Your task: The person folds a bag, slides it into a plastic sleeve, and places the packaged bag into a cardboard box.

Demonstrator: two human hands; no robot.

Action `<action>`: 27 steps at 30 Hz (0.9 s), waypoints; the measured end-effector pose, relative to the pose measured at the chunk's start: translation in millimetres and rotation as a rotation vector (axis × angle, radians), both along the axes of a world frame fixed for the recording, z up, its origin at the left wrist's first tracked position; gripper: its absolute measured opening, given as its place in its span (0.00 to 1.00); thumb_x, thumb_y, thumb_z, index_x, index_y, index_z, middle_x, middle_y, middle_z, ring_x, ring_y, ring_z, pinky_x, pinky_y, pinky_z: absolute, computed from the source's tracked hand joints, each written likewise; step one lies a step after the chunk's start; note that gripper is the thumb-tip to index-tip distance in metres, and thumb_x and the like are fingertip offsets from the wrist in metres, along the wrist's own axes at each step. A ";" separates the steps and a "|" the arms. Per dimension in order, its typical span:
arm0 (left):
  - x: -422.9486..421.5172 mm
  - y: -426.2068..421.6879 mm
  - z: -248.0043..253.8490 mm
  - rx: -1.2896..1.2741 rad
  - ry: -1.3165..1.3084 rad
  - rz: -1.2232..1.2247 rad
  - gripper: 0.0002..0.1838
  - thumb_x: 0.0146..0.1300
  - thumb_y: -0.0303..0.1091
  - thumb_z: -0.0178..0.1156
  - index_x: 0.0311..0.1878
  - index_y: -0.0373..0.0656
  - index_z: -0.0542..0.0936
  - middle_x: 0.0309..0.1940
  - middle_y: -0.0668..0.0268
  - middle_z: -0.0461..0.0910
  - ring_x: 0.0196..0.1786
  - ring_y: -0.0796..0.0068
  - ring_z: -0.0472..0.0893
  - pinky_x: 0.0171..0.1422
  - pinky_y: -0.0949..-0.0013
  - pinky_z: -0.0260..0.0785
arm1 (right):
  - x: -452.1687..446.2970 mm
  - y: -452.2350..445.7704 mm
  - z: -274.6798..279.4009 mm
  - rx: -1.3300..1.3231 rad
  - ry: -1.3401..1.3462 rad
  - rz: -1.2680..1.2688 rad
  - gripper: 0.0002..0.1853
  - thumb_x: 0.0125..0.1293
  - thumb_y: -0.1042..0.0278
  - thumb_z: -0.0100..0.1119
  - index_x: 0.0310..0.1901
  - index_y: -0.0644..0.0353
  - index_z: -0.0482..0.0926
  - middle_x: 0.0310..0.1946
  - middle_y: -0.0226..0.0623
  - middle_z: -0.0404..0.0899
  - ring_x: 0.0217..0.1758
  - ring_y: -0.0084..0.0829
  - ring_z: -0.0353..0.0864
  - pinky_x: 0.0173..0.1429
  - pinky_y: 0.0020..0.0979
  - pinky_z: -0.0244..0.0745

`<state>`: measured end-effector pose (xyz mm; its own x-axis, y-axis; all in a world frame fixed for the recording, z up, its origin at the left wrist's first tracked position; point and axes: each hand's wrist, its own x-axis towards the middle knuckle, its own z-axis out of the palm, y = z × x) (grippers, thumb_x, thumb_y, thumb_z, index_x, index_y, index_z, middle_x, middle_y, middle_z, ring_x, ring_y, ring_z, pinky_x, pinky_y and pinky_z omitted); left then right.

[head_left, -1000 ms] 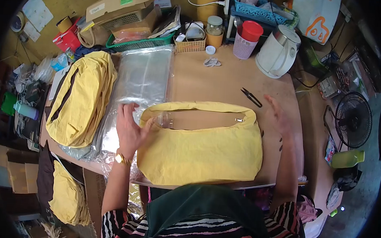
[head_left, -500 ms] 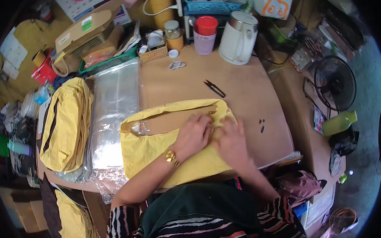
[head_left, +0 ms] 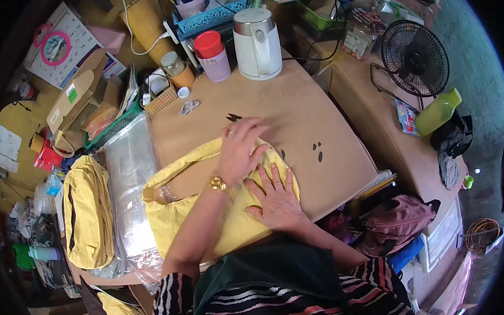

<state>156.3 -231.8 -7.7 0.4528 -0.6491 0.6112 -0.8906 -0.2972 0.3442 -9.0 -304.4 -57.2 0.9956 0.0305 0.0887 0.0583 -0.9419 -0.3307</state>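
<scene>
My right hand [head_left: 278, 202] lies wide-spread on the yellow fabric bag [head_left: 236, 222]; beside it, my left hand [head_left: 239, 155] curls, hold unclear.

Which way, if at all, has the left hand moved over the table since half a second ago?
Yes: the left hand has moved toward the white kettle, farther across the table, and now partly hides the black snips.
</scene>
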 end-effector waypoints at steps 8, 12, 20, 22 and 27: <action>54.2 -25.5 -4.6 0.563 0.108 -0.478 0.08 0.60 0.36 0.64 0.42 0.50 0.84 0.39 0.70 0.81 0.49 0.68 0.79 0.64 0.51 0.62 | -0.6 -1.3 -1.2 0.055 -0.031 0.007 0.38 0.67 0.36 0.47 0.72 0.49 0.61 0.77 0.49 0.48 0.81 0.49 0.39 0.78 0.60 0.27; 57.5 -29.3 -3.4 0.651 0.238 -0.603 0.05 0.61 0.33 0.63 0.38 0.47 0.85 0.39 0.68 0.81 0.46 0.66 0.80 0.53 0.62 0.73 | 0.5 -4.7 5.2 0.077 0.023 0.023 0.37 0.67 0.37 0.47 0.72 0.50 0.61 0.76 0.49 0.48 0.81 0.48 0.40 0.79 0.58 0.27; 67.8 -26.8 -20.5 0.513 0.051 -0.696 0.04 0.61 0.32 0.62 0.35 0.43 0.82 0.37 0.67 0.79 0.43 0.63 0.79 0.50 0.62 0.73 | 1.5 -5.8 4.8 0.111 0.058 0.038 0.36 0.68 0.38 0.46 0.72 0.50 0.61 0.77 0.49 0.47 0.81 0.47 0.38 0.79 0.56 0.28; 65.8 -30.8 -21.2 0.490 -0.014 -0.700 0.04 0.61 0.32 0.62 0.34 0.42 0.80 0.36 0.66 0.79 0.43 0.63 0.78 0.51 0.62 0.72 | 2.0 -6.3 5.6 0.105 0.060 0.042 0.36 0.68 0.38 0.46 0.72 0.49 0.61 0.77 0.48 0.47 0.81 0.48 0.38 0.79 0.57 0.28; 64.8 -28.7 -19.8 0.672 -0.022 -0.546 0.07 0.61 0.30 0.61 0.39 0.42 0.74 0.38 0.64 0.77 0.42 0.60 0.77 0.51 0.58 0.70 | 1.5 -5.2 8.2 0.068 0.053 0.023 0.36 0.68 0.38 0.47 0.73 0.49 0.60 0.77 0.48 0.47 0.81 0.49 0.38 0.79 0.57 0.29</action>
<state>221.1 -260.6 -27.5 -0.0353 -0.9991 0.0249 -0.9723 0.0401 0.2303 -7.5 -309.6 -49.0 0.9981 0.0489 0.0381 0.0601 -0.9159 -0.3968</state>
